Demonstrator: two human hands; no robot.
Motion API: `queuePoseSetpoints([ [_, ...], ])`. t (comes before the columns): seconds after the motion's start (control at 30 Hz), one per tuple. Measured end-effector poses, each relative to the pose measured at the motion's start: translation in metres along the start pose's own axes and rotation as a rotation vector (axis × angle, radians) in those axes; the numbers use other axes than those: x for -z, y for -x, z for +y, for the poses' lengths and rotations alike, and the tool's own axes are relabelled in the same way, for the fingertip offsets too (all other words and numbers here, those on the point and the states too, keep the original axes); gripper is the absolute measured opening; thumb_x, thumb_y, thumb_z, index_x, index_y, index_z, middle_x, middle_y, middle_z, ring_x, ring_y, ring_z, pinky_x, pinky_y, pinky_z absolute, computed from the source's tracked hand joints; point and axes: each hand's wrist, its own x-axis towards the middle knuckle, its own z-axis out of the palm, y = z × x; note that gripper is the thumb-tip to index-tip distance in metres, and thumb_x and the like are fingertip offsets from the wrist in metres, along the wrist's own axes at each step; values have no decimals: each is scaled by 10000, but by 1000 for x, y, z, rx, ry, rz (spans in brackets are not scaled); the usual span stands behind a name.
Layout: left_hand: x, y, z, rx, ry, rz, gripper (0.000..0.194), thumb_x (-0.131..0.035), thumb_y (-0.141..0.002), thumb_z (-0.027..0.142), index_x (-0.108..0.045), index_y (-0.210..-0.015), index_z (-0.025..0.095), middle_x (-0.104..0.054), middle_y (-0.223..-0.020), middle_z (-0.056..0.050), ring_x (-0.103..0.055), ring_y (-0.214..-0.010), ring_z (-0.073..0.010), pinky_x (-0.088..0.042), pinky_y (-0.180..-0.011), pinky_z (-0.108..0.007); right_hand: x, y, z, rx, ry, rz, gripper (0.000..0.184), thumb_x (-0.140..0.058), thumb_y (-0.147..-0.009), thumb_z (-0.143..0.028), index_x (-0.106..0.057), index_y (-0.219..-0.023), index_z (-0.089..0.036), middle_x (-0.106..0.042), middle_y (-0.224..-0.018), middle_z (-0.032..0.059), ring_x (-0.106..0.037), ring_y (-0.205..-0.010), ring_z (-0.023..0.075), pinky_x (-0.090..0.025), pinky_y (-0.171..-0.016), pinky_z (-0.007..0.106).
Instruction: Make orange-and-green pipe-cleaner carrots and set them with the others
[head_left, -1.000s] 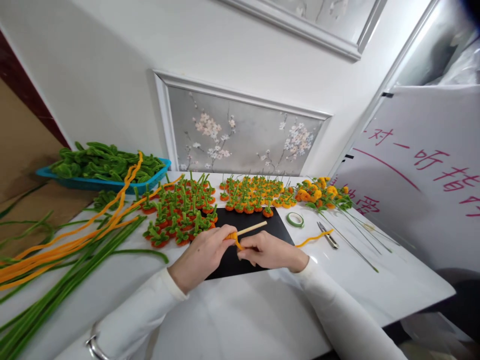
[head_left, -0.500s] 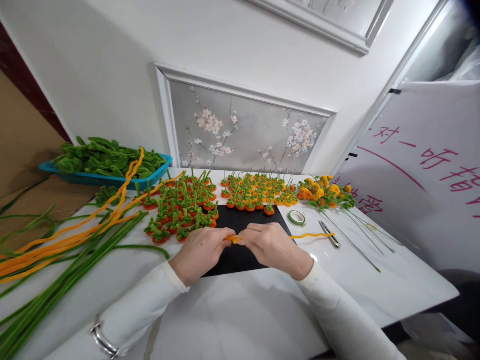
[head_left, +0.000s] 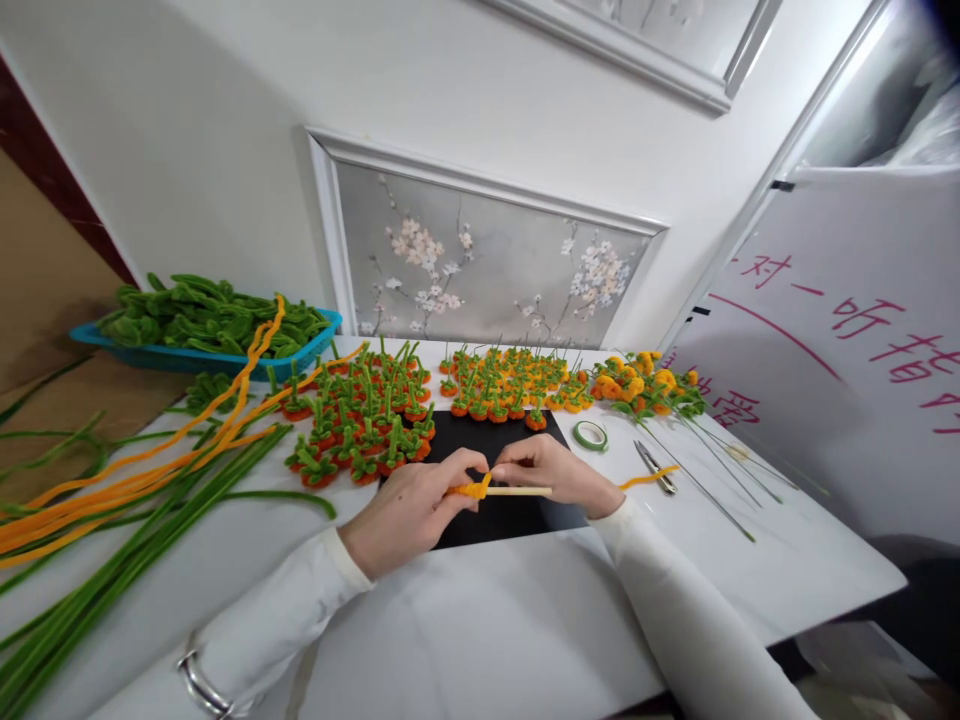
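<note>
My left hand [head_left: 420,505] is closed around a thin pale stick [head_left: 521,491], which points to the right. Coils of an orange pipe cleaner [head_left: 474,490] wrap the stick beside my left fingertips. My right hand [head_left: 551,470] pinches the pipe cleaner just above the stick, and its loose tail comes out past my right wrist. Both hands are over a black mat [head_left: 480,530]. Behind them stand many small orange pipe-cleaner pieces with green stems [head_left: 360,430].
A blue basket [head_left: 187,360] of green fuzzy pieces stands at the back left. Long orange strips [head_left: 150,470] and green strips [head_left: 135,550] lie at left. To the right are green tape [head_left: 590,436], snips [head_left: 655,468] and a bunch of orange flowers [head_left: 645,383].
My right hand has opened its grip and shifted its pinch, uncovering the pale stick. The pipe cleaner's tail at right shows shorter beyond my wrist.
</note>
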Motion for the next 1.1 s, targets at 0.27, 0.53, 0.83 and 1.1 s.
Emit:
queuePoseSetpoints([
  [0.27, 5, -5, -13, 120, 139, 137, 216, -433, -902, 231, -609, -1027, 226, -717, -816, 13, -662, -752, -150, -439, -675, -214, -12, 4, -16, 34, 173, -89, 230, -482, -905, -237, -623, -738, -166, -600, -614, -28, -522, -538, 76, -369, -547, 180],
  [0.53, 3, -4, -20, 188, -124, 122, 244, -433, -896, 219, -636, -1028, 252, -748, -862, -7, -693, -795, -203, -442, -648, -247, -20, 10, -40, 133, 588, -58, 216, -514, -897, -260, -573, -703, -186, -570, -589, -19, -479, -521, 99, -243, -525, 242],
  [0.83, -6, -1, -12, 60, -370, -2, 238, -424, -895, 164, -641, -968, 230, -738, -883, -32, -687, -788, -232, -398, -592, -272, -20, 7, -36, 253, 638, 74, 174, -432, -922, -165, -564, -809, -187, -623, -761, 4, -545, -629, 112, -277, -560, 245],
  [1.1, -5, 1, -2, -47, -344, -121, 235, -436, -893, 190, -664, -867, 237, -706, -763, -8, -651, -672, -197, -346, -539, -263, -14, 3, -24, 149, 512, 210, 184, -404, -963, -257, -583, -980, -217, -666, -860, 14, -621, -758, 124, -397, -673, 201],
])
